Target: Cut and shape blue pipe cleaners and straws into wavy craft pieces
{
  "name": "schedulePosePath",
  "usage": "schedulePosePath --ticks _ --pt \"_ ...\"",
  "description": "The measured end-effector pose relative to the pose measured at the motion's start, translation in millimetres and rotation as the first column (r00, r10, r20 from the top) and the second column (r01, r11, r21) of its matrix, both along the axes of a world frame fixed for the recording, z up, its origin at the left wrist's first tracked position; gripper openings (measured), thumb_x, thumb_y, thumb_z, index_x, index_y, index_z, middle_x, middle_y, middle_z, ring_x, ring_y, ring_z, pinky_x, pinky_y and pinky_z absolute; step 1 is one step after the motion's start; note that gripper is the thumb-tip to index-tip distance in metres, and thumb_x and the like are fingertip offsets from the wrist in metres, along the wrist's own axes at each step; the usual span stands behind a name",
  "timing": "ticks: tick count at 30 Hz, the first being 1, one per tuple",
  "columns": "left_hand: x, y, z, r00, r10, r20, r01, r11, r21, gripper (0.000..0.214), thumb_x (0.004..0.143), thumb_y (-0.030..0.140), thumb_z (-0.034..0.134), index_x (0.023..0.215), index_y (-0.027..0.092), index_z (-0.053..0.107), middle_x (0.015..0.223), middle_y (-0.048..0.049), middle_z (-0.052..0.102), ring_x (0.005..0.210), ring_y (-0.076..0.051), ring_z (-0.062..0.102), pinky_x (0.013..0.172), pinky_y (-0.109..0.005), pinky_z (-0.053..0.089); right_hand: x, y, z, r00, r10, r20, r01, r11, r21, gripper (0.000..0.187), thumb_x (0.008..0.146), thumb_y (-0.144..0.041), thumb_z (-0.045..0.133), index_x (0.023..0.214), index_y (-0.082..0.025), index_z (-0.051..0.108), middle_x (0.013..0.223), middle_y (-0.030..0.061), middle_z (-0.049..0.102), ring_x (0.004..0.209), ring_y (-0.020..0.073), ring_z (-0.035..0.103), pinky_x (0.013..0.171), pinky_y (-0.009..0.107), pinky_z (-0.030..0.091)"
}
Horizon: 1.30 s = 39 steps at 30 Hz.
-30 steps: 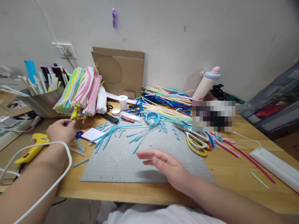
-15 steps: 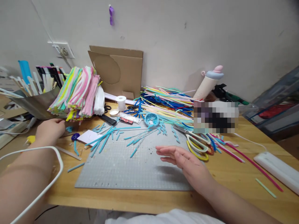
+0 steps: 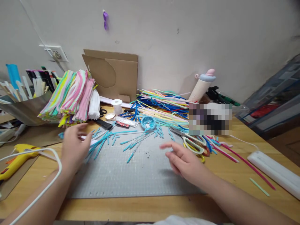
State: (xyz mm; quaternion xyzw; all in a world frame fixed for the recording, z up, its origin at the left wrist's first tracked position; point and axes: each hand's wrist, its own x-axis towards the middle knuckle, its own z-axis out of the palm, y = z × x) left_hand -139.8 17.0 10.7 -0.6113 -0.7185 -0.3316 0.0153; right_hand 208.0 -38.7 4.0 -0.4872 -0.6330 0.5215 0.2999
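My left hand (image 3: 76,145) hovers at the left edge of the grey cutting mat (image 3: 112,178), fingers curved and apart, with nothing seen in it. Partly behind it lies a white card, beside cut blue pipe cleaner pieces (image 3: 99,148). Over the mat's right part is my right hand (image 3: 181,159), open, its fingers loosely stretched and holding nothing. Beyond it rest scissors (image 3: 195,143) with pale handles. A small blue pipe cleaner bowl (image 3: 148,122) sits at the mat's back edge, with twisted blue pieces (image 3: 159,130) near it.
At the left lies a yellow glue gun (image 3: 17,159); a white cable (image 3: 55,156) loops across my left forearm. Pipe cleaner bundles (image 3: 75,97), a cardboard piece (image 3: 126,75) and a loose pipe cleaner pile (image 3: 164,106) line the back. A bottle (image 3: 201,86) stands at back right.
My left hand has come back from the far left toward the mat, uncovering the glue gun. My right hand has stayed over the mat, its fingers slightly more bent. The view has shifted.
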Motion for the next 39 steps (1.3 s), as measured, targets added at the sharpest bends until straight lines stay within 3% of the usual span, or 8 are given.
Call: schedulePosePath --ticks 2,5,8,15,23,28,34,39 --pt "19 10 -1.2 0.984 -0.165 -0.070 0.161 0.985 -0.058 0.035 0.080 0.029 0.049 0.113 0.017 0.050 0.107 -0.0062 0.053 0.083 -0.016 0.057 0.075 -0.027 0.047 -5 3 3.1 0.996 0.088 0.016 -0.090 0.985 0.147 0.062 0.084 -0.029 0.051 0.139 -0.033 0.023 0.115 0.0064 0.056 0.078 0.0124 0.059 0.063 0.026 0.050" --pt "39 36 -1.4 0.908 -0.343 -0.238 0.309 0.936 -0.171 0.033 0.079 0.022 0.049 0.111 0.021 0.055 0.107 -0.0068 0.057 0.101 -0.022 0.052 0.089 -0.033 0.040 -13 5 0.1 0.977 0.174 0.124 -0.206 0.918 0.339 0.079 0.077 -0.022 0.060 0.140 -0.039 0.015 0.143 0.0048 0.026 0.118 0.0202 0.042 0.095 0.039 0.041" --pt "47 64 -2.0 0.870 -0.368 -0.328 0.302 0.924 -0.234 0.027 0.076 0.020 0.050 0.101 0.021 0.062 0.106 -0.0099 0.059 0.106 -0.029 0.048 0.091 -0.041 0.035 -18 6 -14.4 0.988 0.106 0.110 -0.144 0.889 0.434 0.065 0.081 -0.016 0.053 0.137 -0.036 0.026 0.137 0.0057 0.031 0.116 0.0189 0.043 0.097 0.039 0.039" --pt "40 109 -1.2 0.856 -0.354 -0.377 0.225 0.911 -0.346 0.019 0.073 0.033 0.056 0.085 0.024 0.067 0.100 -0.0082 0.062 0.102 -0.031 0.051 0.082 -0.041 0.039 -17 10 -39.0 0.997 0.065 -0.028 -0.050 0.926 0.375 0.047 0.084 -0.012 0.047 0.126 -0.031 0.040 0.122 0.0056 0.043 0.099 0.0148 0.052 0.084 0.032 0.046" --pt "59 154 -8.9 0.865 -0.358 -0.352 0.230 0.905 -0.357 0.025 0.082 0.030 0.050 0.102 0.023 0.065 0.104 -0.0067 0.064 0.099 -0.024 0.057 0.082 -0.032 0.043 -17 18 -43.1 0.992 0.013 -0.126 0.019 0.967 0.255 0.035 0.085 -0.015 0.047 0.117 -0.030 0.047 0.114 0.0035 0.047 0.090 0.0129 0.054 0.079 0.029 0.046" --pt "85 178 -14.5 0.830 -0.428 -0.358 0.283 0.876 -0.390 0.031 0.086 0.030 0.051 0.115 0.020 0.053 0.116 -0.0083 0.057 0.098 -0.021 0.057 0.081 -0.040 0.049 -14 21 -45.7 0.989 -0.042 -0.140 0.069 0.978 0.198 0.033 0.085 -0.016 0.049 0.115 -0.030 0.049 0.106 0.0017 0.053 0.083 0.0120 0.053 0.077 0.029 0.045" --pt "92 190 -17.4 0.821 -0.446 -0.356 0.296 0.866 -0.404 0.031 0.086 0.030 0.053 0.113 0.017 0.054 0.114 -0.0084 0.057 0.096 -0.021 0.058 0.080 -0.041 0.050 -15 22 -44.1 0.992 -0.045 -0.121 0.062 0.988 0.138 0.033 0.084 -0.017 0.050 0.114 -0.030 0.050 0.102 0.0014 0.055 0.080 0.0121 0.053 0.076 0.029 0.045" --pt "85 180 -15.9 0.876 -0.358 -0.324 0.304 0.930 -0.207 0.026 0.080 0.032 0.053 0.103 0.022 0.055 0.109 -0.0087 0.057 0.100 -0.027 0.056 0.079 -0.037 0.045 -15 22 -42.7 0.990 -0.045 -0.133 0.061 0.992 0.112 0.031 0.084 -0.017 0.050 0.113 -0.029 0.051 0.102 0.0019 0.055 0.079 0.0123 0.052 0.074 0.030 0.045"
